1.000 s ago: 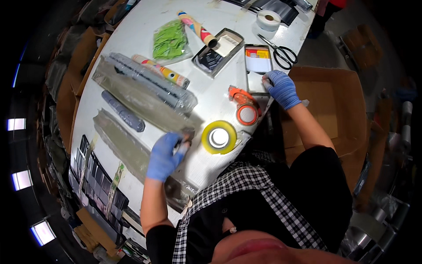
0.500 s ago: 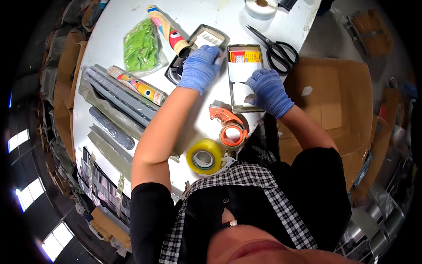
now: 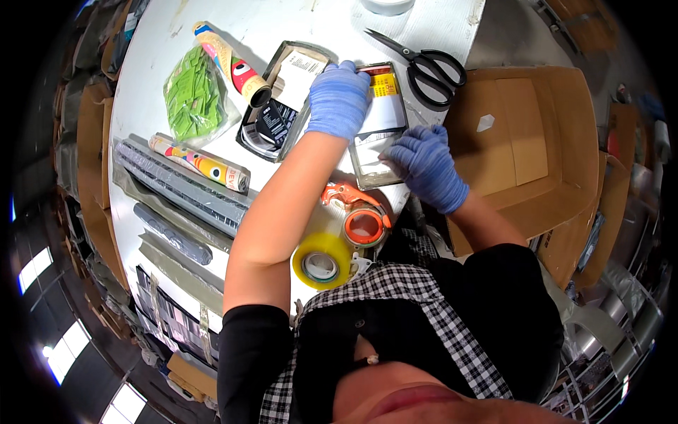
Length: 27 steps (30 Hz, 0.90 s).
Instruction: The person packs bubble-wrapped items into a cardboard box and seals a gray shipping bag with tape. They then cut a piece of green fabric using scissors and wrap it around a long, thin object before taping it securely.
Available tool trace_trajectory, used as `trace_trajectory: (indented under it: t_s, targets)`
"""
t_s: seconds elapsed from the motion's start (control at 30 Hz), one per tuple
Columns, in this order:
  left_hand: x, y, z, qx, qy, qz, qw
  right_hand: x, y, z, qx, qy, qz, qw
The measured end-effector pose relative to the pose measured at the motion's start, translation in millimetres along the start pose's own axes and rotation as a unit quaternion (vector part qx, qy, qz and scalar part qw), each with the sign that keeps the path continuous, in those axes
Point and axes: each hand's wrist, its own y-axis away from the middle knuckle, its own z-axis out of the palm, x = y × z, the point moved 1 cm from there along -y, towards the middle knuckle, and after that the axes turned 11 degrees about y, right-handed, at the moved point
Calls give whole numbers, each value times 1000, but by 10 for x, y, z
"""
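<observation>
My left hand (image 3: pixel 339 99), in a blue knit glove, is closed over the left edge of a shallow dark-rimmed tray (image 3: pixel 359 169). In this tray lie a white card (image 3: pixel 385 112) and a yellow-and-red printed piece (image 3: pixel 384 85). My right hand (image 3: pixel 427 169), gloved alike, is at the tray's lower right side, its fingers curled and pinched; what they hold, if anything, is hidden. Left of my left hand sits a second dark-rimmed tray (image 3: pixel 282 49) with a printed white paper (image 3: pixel 298 74) and black packets (image 3: pixel 274 121).
Black scissors (image 3: pixel 427 67) lie beyond my right hand; an open cardboard box (image 3: pixel 522 141) stands right. Nearer are an orange tape dispenser (image 3: pixel 365 225) and a yellow tape roll (image 3: pixel 321 261). Leftward lie green packets in a bag (image 3: pixel 192 95), colourful tubes (image 3: pixel 233 63) and grey wrapped lengths (image 3: pixel 183 187).
My left hand has moved from the left tray to the right tray's edge, uncovering black packets. My right hand has drawn back toward the tray's lower right corner. The whole view has shifted.
</observation>
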Motion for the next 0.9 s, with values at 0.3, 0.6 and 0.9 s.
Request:
trace_trajectory:
  t_s: [0.3,0.6,0.9]
  targets:
    - [199,-104,80,-73,60,-45,994,41,217,110,18,-49,54,997]
    - [183,-341,-3,46,-18,-6,999,188,188,122,31,-71,53,996]
    - [176,-474,-97,13,19,-8,1000,313,194,224,27,-92,43,994]
